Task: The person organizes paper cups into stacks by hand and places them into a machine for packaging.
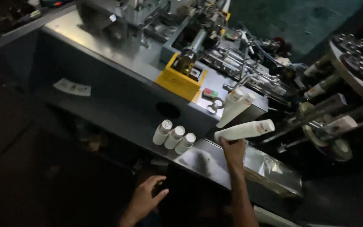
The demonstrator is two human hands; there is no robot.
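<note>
Fingers [228,143] of the right hand [234,152] clench a stack of white paper cups [245,129]; left hand [145,195] hangs loose, empty. Three short stacks [174,136] already stand on the counter [118,122], two more [235,106] lean by the machine [232,59].

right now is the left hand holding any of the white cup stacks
No, the left hand is open and empty, while the right hand grips a stack of white cups.

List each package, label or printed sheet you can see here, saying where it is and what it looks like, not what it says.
Printed sheet: flat on the dark lower ledge at left; pale rectangle with small coloured marks.
Clear plastic bag: lying on the metal shelf at right; shiny, crumpled.
Yellow tray: on the machine top, centre; boxy, with a small pale label on its rim.
</note>
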